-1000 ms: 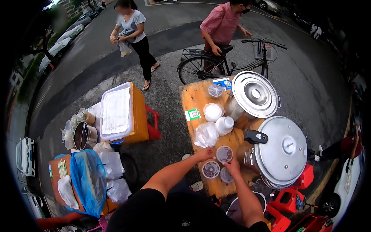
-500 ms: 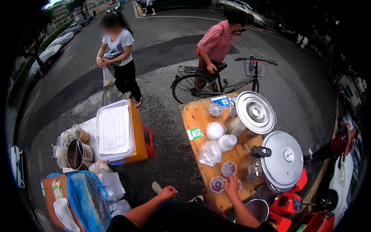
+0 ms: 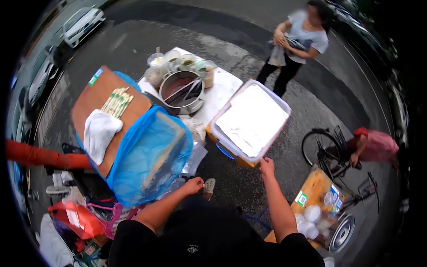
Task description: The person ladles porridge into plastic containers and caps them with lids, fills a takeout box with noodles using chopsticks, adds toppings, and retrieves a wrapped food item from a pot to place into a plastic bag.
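My left hand (image 3: 194,185) is closed, fingers curled in, near the blue plastic bag (image 3: 140,171) covering a box. What it holds, if anything, is too small to make out. My right hand (image 3: 267,167) is also closed, at the near corner of a pale plastic tub (image 3: 255,156); I cannot tell whether it touches the rim, and its fingers hide any contents. A white cloth (image 3: 251,118) covers the tub's contents. Left of the tub, a metal pot (image 3: 199,105) with utensils stands on a white table (image 3: 220,91).
Several containers (image 3: 187,62) stand behind the pot. A brown board (image 3: 95,86) bears a white towel (image 3: 101,133) and green-and-white packets (image 3: 117,103). At right are a wooden table (image 3: 313,182) with white bowls (image 3: 312,213), a bicycle (image 3: 321,149) and two people (image 3: 307,31).
The view has swung left toward the tub and pot. My right hand has left the lidded cups on the wooden table and is now by the tub's corner. My left hand stays closed.
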### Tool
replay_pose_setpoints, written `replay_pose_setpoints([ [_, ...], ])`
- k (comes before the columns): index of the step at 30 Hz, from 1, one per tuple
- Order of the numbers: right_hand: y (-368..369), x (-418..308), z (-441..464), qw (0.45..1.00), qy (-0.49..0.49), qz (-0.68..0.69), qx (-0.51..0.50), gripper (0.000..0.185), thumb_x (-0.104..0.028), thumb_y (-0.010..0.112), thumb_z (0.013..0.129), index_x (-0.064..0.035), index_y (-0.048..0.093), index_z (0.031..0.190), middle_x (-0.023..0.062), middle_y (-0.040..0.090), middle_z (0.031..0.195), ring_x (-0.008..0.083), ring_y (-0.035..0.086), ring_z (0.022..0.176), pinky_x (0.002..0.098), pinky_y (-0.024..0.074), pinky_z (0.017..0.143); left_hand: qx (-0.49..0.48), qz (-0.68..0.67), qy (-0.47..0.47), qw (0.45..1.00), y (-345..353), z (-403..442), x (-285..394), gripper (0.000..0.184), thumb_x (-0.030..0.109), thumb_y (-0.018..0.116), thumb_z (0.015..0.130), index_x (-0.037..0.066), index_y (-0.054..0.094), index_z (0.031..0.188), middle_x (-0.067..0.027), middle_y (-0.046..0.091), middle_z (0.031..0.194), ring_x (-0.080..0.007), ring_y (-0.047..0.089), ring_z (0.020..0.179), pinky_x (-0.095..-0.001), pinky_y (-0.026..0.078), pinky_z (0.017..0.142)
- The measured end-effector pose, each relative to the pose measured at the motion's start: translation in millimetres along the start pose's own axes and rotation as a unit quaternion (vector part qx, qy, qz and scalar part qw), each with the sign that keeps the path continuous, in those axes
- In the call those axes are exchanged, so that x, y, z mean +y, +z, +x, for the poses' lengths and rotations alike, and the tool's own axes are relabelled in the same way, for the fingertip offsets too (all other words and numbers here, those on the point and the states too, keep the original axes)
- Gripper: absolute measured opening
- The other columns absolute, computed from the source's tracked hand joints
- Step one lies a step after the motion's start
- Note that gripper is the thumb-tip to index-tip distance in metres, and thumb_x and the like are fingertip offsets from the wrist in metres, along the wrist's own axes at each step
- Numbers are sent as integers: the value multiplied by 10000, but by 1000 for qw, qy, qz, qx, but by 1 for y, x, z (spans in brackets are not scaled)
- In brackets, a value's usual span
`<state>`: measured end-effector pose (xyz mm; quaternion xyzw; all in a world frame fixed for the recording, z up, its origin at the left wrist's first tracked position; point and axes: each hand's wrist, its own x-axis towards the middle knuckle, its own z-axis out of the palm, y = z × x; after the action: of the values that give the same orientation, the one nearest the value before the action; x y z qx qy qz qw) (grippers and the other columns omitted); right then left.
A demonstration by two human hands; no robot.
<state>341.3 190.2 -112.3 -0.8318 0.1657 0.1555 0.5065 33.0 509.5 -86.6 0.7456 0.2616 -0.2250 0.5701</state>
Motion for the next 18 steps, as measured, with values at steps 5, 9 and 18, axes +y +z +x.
replay_pose_setpoints([
  [5, 24, -46, 36, 993, 111, -17, -47, 233, -158, 705, 892, 37, 678, 1015, 127, 684, 836, 204, 619, 564, 314, 420, 405, 127, -127, -75, 981, -11, -60, -101, 243, 252, 716, 944, 37, 651, 1040, -58, 675, 835, -165, 635, 771, -350, 519, 701],
  [9, 26, -17, 89, 969, 234, 29, -72, 208, -178, 655, 920, -64, 623, 1091, 72, 674, 874, 207, 599, 584, 312, 357, 417, 228, -213, -143, 939, 32, -138, -149, 238, 246, 729, 936, 42, 650, 1029, -48, 665, 825, -156, 628, 759, -354, 517, 686],
  [18, 11, -23, 123, 928, 258, 57, -265, 491, -253, 622, 806, -24, 546, 1233, 168, 597, 1202, 374, 554, 979, 529, 443, 801, 305, -445, -320, 779, 126, -306, -200, 180, 185, 719, 919, 63, 652, 1035, -36, 630, 790, -141, 620, 676, -298, 477, 538],
])
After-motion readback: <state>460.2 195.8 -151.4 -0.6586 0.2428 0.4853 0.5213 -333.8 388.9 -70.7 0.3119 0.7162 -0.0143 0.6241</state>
